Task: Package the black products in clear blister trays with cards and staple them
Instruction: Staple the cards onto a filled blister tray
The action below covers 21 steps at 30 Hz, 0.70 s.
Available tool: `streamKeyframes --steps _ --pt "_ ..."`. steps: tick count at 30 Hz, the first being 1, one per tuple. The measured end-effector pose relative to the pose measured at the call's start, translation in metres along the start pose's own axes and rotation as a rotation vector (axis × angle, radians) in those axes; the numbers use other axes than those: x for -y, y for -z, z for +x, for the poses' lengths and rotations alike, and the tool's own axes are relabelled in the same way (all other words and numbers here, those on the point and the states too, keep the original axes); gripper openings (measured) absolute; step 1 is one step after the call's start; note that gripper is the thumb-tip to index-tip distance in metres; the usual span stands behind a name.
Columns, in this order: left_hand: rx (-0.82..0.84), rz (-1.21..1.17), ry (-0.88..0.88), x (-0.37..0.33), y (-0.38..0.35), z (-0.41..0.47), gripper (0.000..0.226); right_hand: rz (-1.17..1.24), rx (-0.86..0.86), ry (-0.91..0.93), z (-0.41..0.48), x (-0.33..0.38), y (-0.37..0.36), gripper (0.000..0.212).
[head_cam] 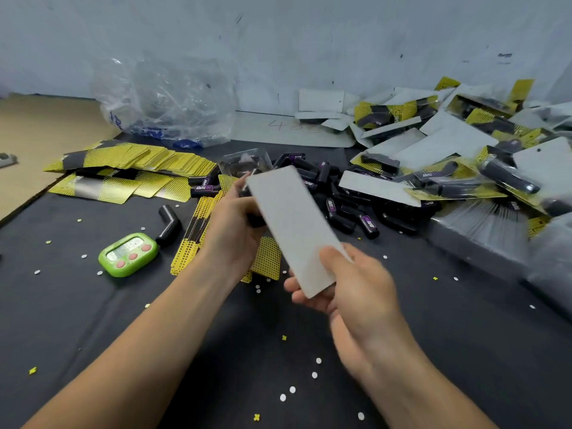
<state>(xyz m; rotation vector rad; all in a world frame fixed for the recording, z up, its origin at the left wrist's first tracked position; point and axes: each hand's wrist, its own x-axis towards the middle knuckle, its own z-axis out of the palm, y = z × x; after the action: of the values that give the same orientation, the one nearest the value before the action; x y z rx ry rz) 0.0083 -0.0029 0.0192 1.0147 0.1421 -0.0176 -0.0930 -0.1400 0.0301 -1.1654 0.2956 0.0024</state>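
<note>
Left hand (232,233), right hand (351,287): pinch grips on opposite card (294,224) ends, over open black table (216,351).

Held tilted, white back up, near end pinched by right fingers (298,297), far edge against left fingers (247,199): card (294,224). Heaped beyond the fingers: black products (349,212); left of them, fanned yellow cards (139,162).

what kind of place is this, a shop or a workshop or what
Probably a small hand-packing workshop, not a shop: finished blister packs lie heaped on the right, loose black products and fanned yellow cards wait on the black-covered table, and a green timer sits beside them.
</note>
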Motion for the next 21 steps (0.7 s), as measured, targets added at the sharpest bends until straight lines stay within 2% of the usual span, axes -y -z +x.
streamKeyframes --steps 3,7,16,20,21 --pt "0.016 -0.057 0.066 0.000 -0.002 -0.006 0.040 0.078 0.121 -0.177 -0.009 -0.006 -0.006 0.024" --pt "0.057 -0.093 0.067 -0.002 -0.005 -0.010 0.033 0.141 0.132 -0.298 -0.018 -0.016 -0.006 0.026" --pt "0.057 0.050 0.030 0.003 -0.008 -0.013 0.031 0.038 -0.026 -0.160 -0.020 -0.016 0.004 0.027" --pt "0.055 0.150 0.075 0.005 -0.006 -0.014 0.060 0.007 -0.055 -0.151 -0.021 -0.016 0.002 0.029" --pt "0.058 0.173 0.064 0.005 -0.006 -0.015 0.061 0.003 -0.053 -0.144 -0.021 -0.016 0.002 0.030"
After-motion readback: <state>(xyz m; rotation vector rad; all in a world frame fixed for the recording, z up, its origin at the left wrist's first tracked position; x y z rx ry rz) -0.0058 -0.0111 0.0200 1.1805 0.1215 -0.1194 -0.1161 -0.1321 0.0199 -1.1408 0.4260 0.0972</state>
